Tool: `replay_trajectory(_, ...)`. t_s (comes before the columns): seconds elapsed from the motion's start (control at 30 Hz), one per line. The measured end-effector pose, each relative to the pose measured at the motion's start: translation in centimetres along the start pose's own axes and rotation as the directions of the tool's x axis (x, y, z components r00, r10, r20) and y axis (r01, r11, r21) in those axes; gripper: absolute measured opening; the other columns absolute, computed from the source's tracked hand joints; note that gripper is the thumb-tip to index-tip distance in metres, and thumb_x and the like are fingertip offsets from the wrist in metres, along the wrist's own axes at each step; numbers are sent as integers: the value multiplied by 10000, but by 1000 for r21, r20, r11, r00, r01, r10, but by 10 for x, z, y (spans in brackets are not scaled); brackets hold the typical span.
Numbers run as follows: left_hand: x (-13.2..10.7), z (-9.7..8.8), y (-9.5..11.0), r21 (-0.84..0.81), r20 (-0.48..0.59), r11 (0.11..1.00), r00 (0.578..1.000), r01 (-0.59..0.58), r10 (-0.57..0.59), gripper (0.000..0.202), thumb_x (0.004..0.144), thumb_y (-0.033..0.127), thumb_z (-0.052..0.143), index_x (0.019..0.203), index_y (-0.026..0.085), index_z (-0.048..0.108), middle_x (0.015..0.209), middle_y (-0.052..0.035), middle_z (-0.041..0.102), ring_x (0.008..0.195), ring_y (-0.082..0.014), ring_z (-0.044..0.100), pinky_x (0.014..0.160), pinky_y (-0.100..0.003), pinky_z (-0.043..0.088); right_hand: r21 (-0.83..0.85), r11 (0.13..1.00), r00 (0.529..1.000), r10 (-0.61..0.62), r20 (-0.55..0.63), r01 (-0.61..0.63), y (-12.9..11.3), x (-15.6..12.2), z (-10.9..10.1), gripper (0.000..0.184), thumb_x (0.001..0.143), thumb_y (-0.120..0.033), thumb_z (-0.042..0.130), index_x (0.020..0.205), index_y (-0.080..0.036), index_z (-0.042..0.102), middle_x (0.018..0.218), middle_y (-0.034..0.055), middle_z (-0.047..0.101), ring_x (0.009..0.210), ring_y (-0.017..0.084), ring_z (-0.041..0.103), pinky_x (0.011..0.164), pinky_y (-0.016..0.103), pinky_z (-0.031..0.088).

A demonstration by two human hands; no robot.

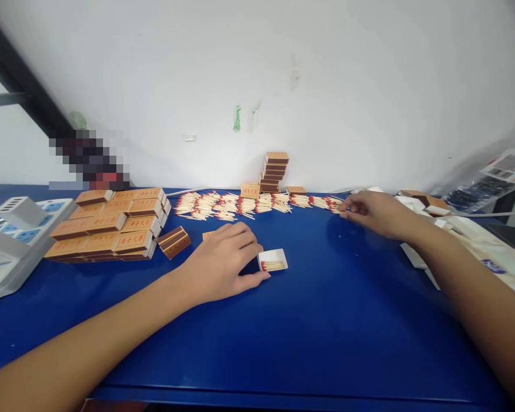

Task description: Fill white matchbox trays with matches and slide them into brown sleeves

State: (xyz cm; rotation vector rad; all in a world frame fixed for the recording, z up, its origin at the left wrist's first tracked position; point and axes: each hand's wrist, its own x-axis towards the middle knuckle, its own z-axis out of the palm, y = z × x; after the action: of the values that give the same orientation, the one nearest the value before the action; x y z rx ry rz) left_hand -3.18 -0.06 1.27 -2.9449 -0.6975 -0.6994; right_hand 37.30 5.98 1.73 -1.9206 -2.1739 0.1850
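Note:
My left hand (225, 261) rests on the blue table (309, 332), its thumb and fingers curled around the left side of a small white matchbox tray (273, 260) that has a few red-tipped matches in it. My right hand (372, 213) reaches to the right end of a long row of loose matches (249, 204) near the wall, its fingertips pinched on some of them. A matchbox sleeve (175, 242) lies just left of my left hand.
A big stack of orange matchboxes (109, 224) stands at the left, beside a white power strip (12, 240). A small tower of matchboxes (273, 171) rises by the wall. White trays and boxes (427, 207) lie at the right.

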Motion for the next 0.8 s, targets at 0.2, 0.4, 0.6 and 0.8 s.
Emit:
replay_trajectory(0.2, 0, 1, 0, 7, -4, 1000, 1000, 0, 0, 294, 1033, 419, 702, 1114, 142, 751, 1030, -88, 752, 1048, -270, 675, 930, -416, 567, 5, 1000, 999, -2, 33, 2, 2, 0, 4, 173, 913, -305, 586, 876, -190, 710, 817, 104, 728, 735, 237, 610, 704, 366, 429)
replay_trajectory(0.4, 0, 2, 0, 5, -15, 1000, 1000, 1, -1, 294, 1027, 422, 711, 1093, 139, 752, 1022, -87, 750, 1044, -275, 678, 922, -419, 570, -6, 993, 992, -118, -48, 118, -17, -6, 6, 227, 962, -375, 575, 804, -222, 632, 789, 84, 681, 702, 236, 588, 664, 364, 417)
replay_trajectory(0.6, 1, 2, 0, 17, -33, 1000, 999, 3, -2, 304, 1017, 422, 721, 1093, 130, 761, 1016, -88, 752, 1030, -278, 679, 923, -429, 577, 104, 898, 894, -402, -199, 427, -102, -45, 18, 208, 1073, -379, 562, 988, -228, 676, 916, 61, 660, 764, 206, 616, 690, 328, 460)
replay_trajectory(0.8, 3, 3, 3, 24, -41, 1000, 999, 6, -5, 286, 1008, 405, 727, 1049, 123, 755, 1007, -87, 750, 1025, -276, 679, 924, -438, 588, -2, 805, 795, -586, -158, 593, -154, -72, 35, 123, 1081, -188, 530, 1034, -194, 643, 991, 54, 674, 754, 173, 658, 640, 296, 473)
